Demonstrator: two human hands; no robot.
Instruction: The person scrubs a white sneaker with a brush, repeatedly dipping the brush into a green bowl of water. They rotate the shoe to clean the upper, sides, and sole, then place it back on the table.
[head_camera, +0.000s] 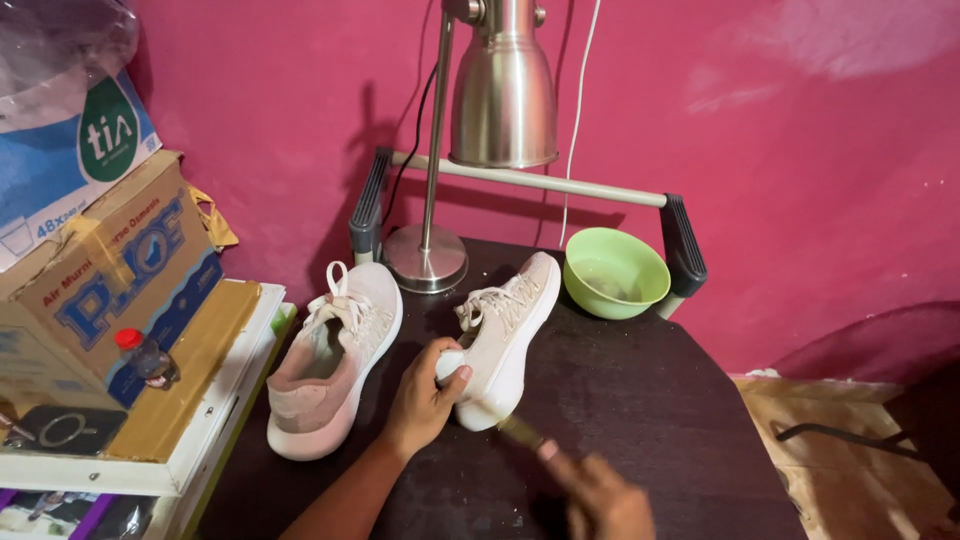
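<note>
Two pale pink knit sneakers with white laces lie on a dark table (640, 400). My left hand (425, 395) grips the heel of the right-hand sneaker (505, 335), which is tipped on its side with the white sole turned toward my right hand. My right hand (605, 500), blurred at the bottom edge, holds a thin brush (520, 432) whose end touches the sole near the heel. The other sneaker (335, 360) rests upright to the left, untouched.
A metal desk lamp (500, 90) stands at the back on a round base (427, 258). A green bowl (615, 272) sits at the back right. Cardboard boxes (110, 270) and a small red-capped bottle (148, 357) are stacked at left. A pink wall is behind.
</note>
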